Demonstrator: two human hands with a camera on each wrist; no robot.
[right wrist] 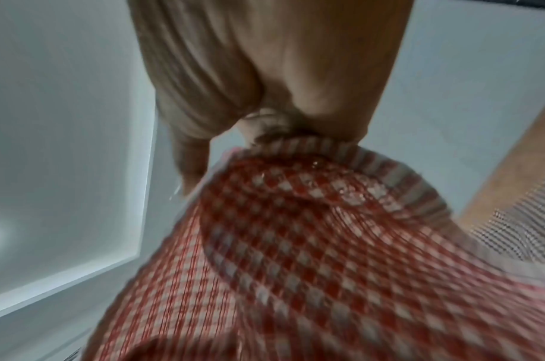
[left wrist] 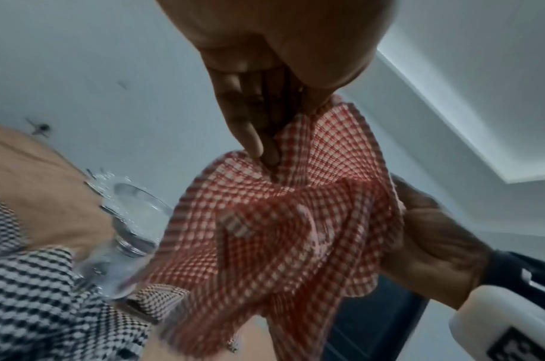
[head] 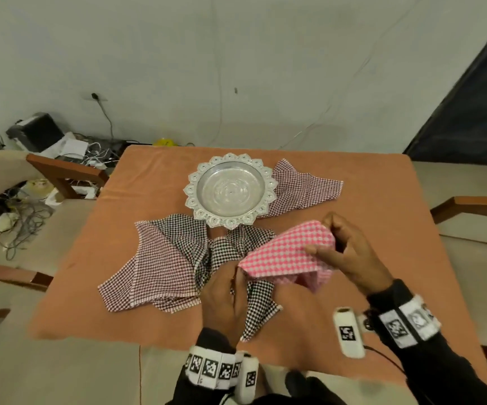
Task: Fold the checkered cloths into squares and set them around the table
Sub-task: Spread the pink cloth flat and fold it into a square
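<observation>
Pinching one pink cloth (head: 287,252), both hands' fingers (head: 321,252); three checkered cloths (head: 160,267), one silver plate (head: 191,188).

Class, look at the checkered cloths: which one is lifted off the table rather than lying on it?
The pink-and-white cloth, pinched by the left hand and right hand. The darker checkered cloths lie flat.

The head camera looks forward and down on the silver plate (head: 230,190) from above its near side. Both wrist cameras sit very close under the pink checkered cloth (head: 287,249), below the plate's level, facing upward. All three views share this cloth.
</observation>
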